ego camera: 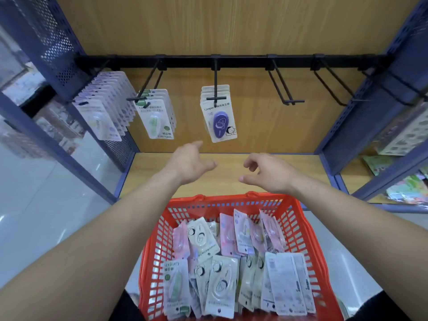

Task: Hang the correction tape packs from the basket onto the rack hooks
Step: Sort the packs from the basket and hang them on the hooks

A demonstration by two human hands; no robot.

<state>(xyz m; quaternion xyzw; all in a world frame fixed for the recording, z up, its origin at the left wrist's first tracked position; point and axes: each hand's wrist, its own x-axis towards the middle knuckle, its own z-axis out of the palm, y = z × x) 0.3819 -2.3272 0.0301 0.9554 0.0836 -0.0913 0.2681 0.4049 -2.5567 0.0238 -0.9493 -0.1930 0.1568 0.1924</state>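
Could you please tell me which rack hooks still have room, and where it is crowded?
The hook right of the purple packs and the next hook hang bare. The far-left hook is packed nearly full; the wooden shelf beyond the basket is bare.

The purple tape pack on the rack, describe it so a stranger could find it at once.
Find the black rail across the wooden back wall. Three hooks from the left carry packs; take the front pack on the third, above the left hand. Only it shows a dark purple dispenser; the neighbours look pale.
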